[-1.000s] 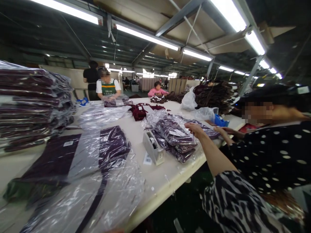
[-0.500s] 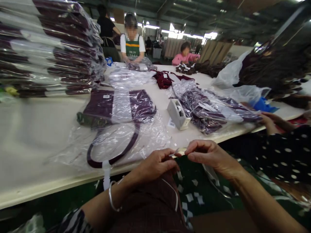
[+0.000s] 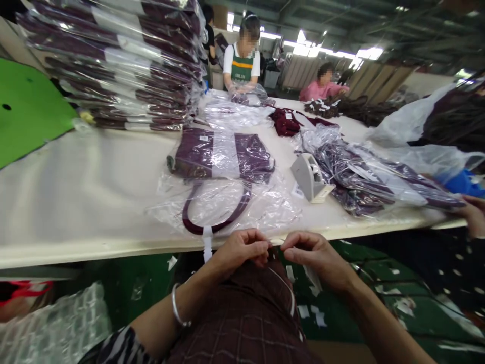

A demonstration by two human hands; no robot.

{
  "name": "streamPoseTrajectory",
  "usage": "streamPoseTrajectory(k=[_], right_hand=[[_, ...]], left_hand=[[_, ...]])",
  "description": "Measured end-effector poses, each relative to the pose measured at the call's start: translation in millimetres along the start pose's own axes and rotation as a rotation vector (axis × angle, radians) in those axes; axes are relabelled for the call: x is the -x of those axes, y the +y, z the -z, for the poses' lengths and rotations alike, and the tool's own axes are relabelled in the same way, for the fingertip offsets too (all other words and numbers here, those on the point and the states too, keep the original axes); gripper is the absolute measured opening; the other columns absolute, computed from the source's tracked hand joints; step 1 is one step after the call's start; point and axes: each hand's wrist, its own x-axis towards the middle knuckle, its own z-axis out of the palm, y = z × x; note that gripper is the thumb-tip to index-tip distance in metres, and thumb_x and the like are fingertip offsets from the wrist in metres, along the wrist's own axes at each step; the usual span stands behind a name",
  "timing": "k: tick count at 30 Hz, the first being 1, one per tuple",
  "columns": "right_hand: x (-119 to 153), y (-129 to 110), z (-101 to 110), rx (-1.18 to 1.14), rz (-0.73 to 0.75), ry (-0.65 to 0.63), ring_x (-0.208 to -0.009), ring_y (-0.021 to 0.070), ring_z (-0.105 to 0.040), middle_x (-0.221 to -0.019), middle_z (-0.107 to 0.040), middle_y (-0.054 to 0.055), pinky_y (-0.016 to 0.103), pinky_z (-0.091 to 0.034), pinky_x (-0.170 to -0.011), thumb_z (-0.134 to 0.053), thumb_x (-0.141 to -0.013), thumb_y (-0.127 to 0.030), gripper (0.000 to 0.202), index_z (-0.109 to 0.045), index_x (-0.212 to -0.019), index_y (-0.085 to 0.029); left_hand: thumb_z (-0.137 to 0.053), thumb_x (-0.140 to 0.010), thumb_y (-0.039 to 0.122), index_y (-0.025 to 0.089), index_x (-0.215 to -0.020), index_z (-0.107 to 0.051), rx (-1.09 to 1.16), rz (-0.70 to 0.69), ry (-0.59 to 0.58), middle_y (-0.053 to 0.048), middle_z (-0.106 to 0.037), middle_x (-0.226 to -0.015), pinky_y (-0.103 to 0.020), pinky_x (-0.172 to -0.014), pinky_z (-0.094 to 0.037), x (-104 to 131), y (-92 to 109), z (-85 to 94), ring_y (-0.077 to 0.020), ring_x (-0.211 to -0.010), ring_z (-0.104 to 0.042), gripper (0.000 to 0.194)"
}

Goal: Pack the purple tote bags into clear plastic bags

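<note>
Fingertips nearly meeting over a thin strip, wrapped bundle just beyond

The left hand [image 3: 242, 247] and right hand [image 3: 320, 255] come almost tip to tip at the bench [image 3: 94, 202] edge. A thin pale strip [image 3: 277, 241] shows in the gap between them. The left thumb and forefinger are pressed together and seem to pinch its end; the right ones curl close, but I cannot tell whether they grip. Holding it between both hands probably keeps so slight a thing straight. Its long axis runs sideways from fingers to fingers; which face is up is too small to tell.

Beyond the left fingers, the purple bundle [image 3: 193, 151] lies flat, long axis also sideways, with a white band [image 3: 224, 154] across its middle, perhaps to keep the fold. Its loop [image 3: 197, 230] points back toward the person, and a white tag [image 3: 207, 245] hangs over the edge just left of the left fingers. Clear film [image 3: 265, 207] spreads under and around the loop.

The grey dispenser [image 3: 308, 177] stands beyond the right fingers, its narrow end turned toward the person, likely for easy reach. Farther right of those fingers lie filmed packs [image 3: 364, 177]; a tall stack [image 3: 159, 76] rises well beyond the left ones.
</note>
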Motion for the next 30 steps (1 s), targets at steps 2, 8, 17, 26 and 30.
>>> streamPoseTrajectory(k=[2,8,17,26,30], right_hand=[[-5.7,4.9,-7.8,0.017,0.007,-0.016,-0.072,0.013,-0.056,-0.076,-0.066,0.0,0.026,-0.044,-0.07,-0.088,-0.069,-0.044,0.031,-0.073,-0.078,-0.019],[-19.0,9.9,-33.1,-0.074,-0.042,-0.125,-0.065,0.0123,-0.057,-0.076,-0.068,-0.002,0.025,-0.043,-0.063,-0.085,-0.073,-0.047,0.057,-0.061,-0.118,-0.021],[-41.3,16.7,-60.5,-0.124,-0.026,-0.077,-0.05,0.0069,-0.048,-0.07,-0.067,-0.001,0.023,-0.036,-0.052,-0.076,-0.079,-0.051,0.036,-0.064,-0.082,-0.018],[-50.9,15.4,-64.7,-0.022,0.008,-0.127,-0.061,0.0086,-0.045,-0.067,-0.059,-0.003,0.023,-0.034,-0.059,-0.075,-0.075,-0.036,0.022,-0.065,-0.074,-0.016],[-55.9,19.5,-66.5,-0.071,0.01,-0.17,-0.061,0.009,-0.047,-0.063,-0.06,-0.003,0.023,-0.034,-0.06,-0.075,-0.073,-0.034,0.021,-0.065,-0.071,-0.016]], left_hand=[[-0.077,-0.076,0.047,0.014,-0.083,-0.062,-0.006,-0.031,0.08,0.001,-0.06,-0.065,-0.023,-0.056,-0.046,3.4,-2.4,2.5,-0.0097,-0.056,-0.054,0.037],[-0.065,-0.075,0.032,0.016,-0.078,-0.059,-0.246,-0.174,0.231,0.004,-0.056,-0.066,-0.021,-0.056,-0.038,9.4,-0.3,14.3,-0.0084,-0.057,-0.049,0.017],[-0.059,-0.073,0.026,0.016,-0.073,-0.061,-0.595,-0.17,0.243,0.004,-0.054,-0.065,-0.022,-0.055,-0.03,12.3,17.2,22.6,-0.0096,-0.061,-0.042,0.01],[-0.059,-0.071,0.021,0.017,-0.07,-0.057,-0.891,-0.067,0.154,0.005,-0.052,-0.064,-0.023,-0.056,-0.029,18.3,28.8,38.3,-0.0104,-0.062,-0.044,0.004],[-0.059,-0.077,0.024,0.018,-0.076,-0.065,-1.013,-0.061,0.026,0.002,-0.061,-0.073,-0.023,-0.062,-0.037,-0.2,39.2,57.9,-0.0146,-0.07,-0.053,0.008]])
